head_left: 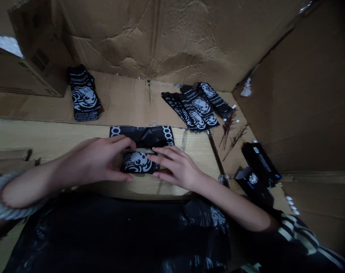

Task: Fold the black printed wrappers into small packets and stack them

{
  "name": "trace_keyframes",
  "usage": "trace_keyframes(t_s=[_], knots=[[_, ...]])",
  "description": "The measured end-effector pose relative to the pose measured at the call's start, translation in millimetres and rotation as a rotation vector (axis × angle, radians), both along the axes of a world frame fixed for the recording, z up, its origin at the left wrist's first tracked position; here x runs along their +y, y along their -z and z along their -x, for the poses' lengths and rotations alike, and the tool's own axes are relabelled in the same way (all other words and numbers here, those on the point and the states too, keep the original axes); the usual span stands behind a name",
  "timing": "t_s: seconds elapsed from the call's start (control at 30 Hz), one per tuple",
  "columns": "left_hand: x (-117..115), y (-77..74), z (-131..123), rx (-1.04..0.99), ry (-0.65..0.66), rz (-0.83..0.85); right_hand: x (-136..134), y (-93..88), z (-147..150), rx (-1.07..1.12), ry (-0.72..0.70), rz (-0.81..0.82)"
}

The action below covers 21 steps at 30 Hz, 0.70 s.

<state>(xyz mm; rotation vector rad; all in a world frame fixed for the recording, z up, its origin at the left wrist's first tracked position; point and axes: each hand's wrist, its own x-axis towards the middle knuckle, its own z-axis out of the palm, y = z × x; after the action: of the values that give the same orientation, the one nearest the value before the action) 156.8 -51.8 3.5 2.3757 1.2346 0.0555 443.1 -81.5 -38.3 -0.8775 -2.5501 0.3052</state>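
Note:
A small black packet (138, 162) with a pale printed figure lies on the pale work surface between my hands. My left hand (104, 159) is at its left end, thumb below and fingers above, spread apart. My right hand (175, 165) touches its right end with spread fingers. Just beyond lies a flat black sheet (144, 135) with white ring patterns along both side edges; the fingertips of both hands are close to its near edge.
Stacked black printed packets (85, 94) stand back left beside a cardboard box (27, 72). More packets (199, 106) fan out back right, near brown twig-like pieces (231, 131). Black boxes (260, 163) lie at right. Black plastic (118, 231) covers the near side. Cardboard walls (161, 41) enclose the back.

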Motion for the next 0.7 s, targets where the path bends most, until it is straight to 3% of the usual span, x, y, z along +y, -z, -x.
trace_keyframes(t_s=[0.13,0.3,0.7], knots=[[-0.5,14.0,22.3,-0.195,0.044,0.01,1.6,3.5,3.2,-0.041,-0.017,-0.002],[-1.4,28.0,24.2,-0.287,0.191,-0.106,8.2,8.5,6.5,-0.047,-0.07,-0.062],[-2.6,34.3,27.9,-0.234,0.318,-0.371,7.5,6.9,2.9,-0.121,-0.076,-0.058]])
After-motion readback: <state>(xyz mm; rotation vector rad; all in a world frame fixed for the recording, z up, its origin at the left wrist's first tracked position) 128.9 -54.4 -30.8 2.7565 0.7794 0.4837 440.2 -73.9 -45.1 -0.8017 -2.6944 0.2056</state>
